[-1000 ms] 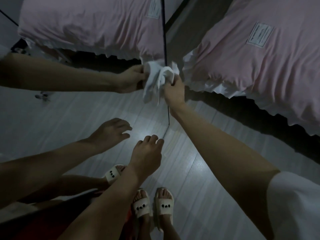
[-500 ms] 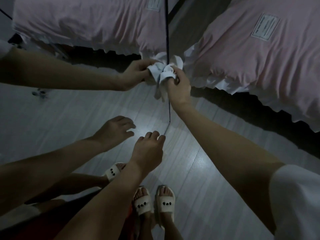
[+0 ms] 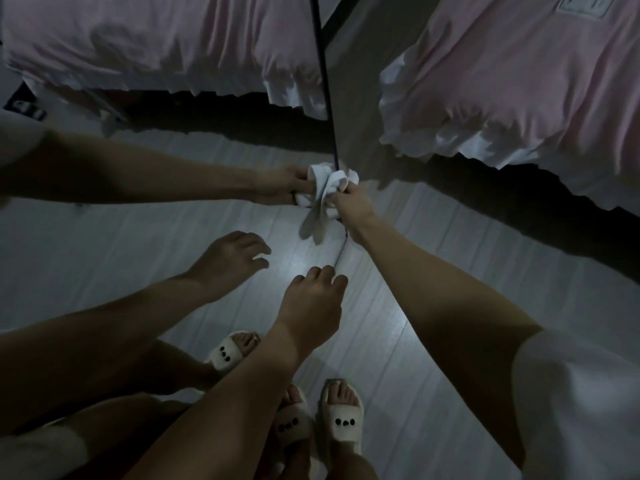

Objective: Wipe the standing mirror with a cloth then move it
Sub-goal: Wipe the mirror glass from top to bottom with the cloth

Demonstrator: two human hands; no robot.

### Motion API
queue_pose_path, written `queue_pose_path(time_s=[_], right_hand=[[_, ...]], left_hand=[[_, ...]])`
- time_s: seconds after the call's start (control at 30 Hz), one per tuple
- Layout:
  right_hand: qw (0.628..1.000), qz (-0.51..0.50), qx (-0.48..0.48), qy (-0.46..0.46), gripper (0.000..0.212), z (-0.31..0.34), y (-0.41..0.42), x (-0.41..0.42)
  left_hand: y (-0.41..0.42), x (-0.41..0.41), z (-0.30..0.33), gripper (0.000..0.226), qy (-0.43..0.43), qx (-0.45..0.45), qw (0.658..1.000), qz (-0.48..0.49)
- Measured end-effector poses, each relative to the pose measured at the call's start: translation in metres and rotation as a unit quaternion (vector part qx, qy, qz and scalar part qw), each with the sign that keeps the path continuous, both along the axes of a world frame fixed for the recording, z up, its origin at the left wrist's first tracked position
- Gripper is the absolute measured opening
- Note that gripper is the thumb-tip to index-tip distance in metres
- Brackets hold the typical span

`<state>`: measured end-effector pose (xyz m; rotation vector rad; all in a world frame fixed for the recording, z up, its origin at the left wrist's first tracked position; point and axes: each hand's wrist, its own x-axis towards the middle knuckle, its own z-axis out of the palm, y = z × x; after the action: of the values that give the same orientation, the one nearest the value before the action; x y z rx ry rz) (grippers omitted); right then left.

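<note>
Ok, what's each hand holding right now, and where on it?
Right hand grips the bunched middle of the white cloth against the mirror's dark edge, ends hanging loose. Left hand holds nothing.

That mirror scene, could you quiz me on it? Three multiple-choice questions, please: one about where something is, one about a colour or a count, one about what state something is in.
1. Where is the cloth?
A. Lying on the floor
B. Against the frame edge of the standing mirror
C. Draped over the bed

2. What colour is the bedding to the right of the mirror?
A. Pink with a white frill
B. Dark blue
C. Green stripes

3. What state is the left hand in?
A. Gripping the cloth
B. Holding a spray bottle
C. Empty, fingers loosely curled, near the mirror's lower edge

Answers:
1. B: the right hand presses the bunched cloth against the dark frame edge, low down.
2. A: the cover is pale pink and a white ruffle hangs along its side.
3. C: nothing is in that hand; only the right one holds the cloth.
</note>
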<state>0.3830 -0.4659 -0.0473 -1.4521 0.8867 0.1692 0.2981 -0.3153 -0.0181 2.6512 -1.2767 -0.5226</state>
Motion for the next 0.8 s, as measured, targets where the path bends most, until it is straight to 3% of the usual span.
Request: queue_pose_path(time_s=[0.1, 0.2, 0.27, 0.37, 0.47, 0.53, 0.6, 0.7, 0.8], right_hand=[[0.994, -0.009, 0.072, 0.086, 0.03, -0.013, 0.004, -0.005], [0.985, 0.04, -0.008, 0.165, 0.036, -0.008, 0.012, -0.022], [0.983, 0.042, -0.097, 0.149, 0.036, 0.011, 0.013, -0.035], [0.977, 0.012, -0.212, 0.03, 0.028, 0.046, 0.012, -0.044], [0.963, -0.036, -0.244, -0.106, 0.022, 0.073, 0.016, -0.032], [0.962, -0.042, -0.23, -0.142, 0.024, 0.076, 0.02, -0.021], [0.974, -0.01, -0.197, -0.112, 0.033, 0.068, 0.021, -0.019], [0.976, 0.14, -0.164, 0.013, 0.035, 0.042, 0.024, -0.037], [0.977, 0.128, -0.172, 0.021, 0.025, 0.039, 0.03, -0.056]], left_hand=[[0.003, 0.001, -0.007, 0.03, 0.005, 0.019, 1.0, -0.016], [0.011, 0.0, -0.008, 0.031, 0.006, 0.041, 0.999, -0.024], [0.012, -0.002, 0.002, 0.032, 0.011, 0.052, 0.998, -0.028], [0.012, -0.005, 0.015, 0.036, 0.024, 0.069, 0.997, -0.022], [0.014, -0.008, 0.031, 0.034, 0.024, 0.05, 0.998, -0.027], [0.018, -0.009, 0.032, 0.031, 0.02, 0.054, 0.998, -0.039], [0.021, -0.008, 0.029, 0.031, 0.014, 0.045, 0.998, -0.03], [0.028, -0.009, 0.031, 0.032, 0.024, 0.062, 0.997, -0.027], [0.029, -0.011, 0.034, 0.039, 0.045, 0.092, 0.995, 0.0]])
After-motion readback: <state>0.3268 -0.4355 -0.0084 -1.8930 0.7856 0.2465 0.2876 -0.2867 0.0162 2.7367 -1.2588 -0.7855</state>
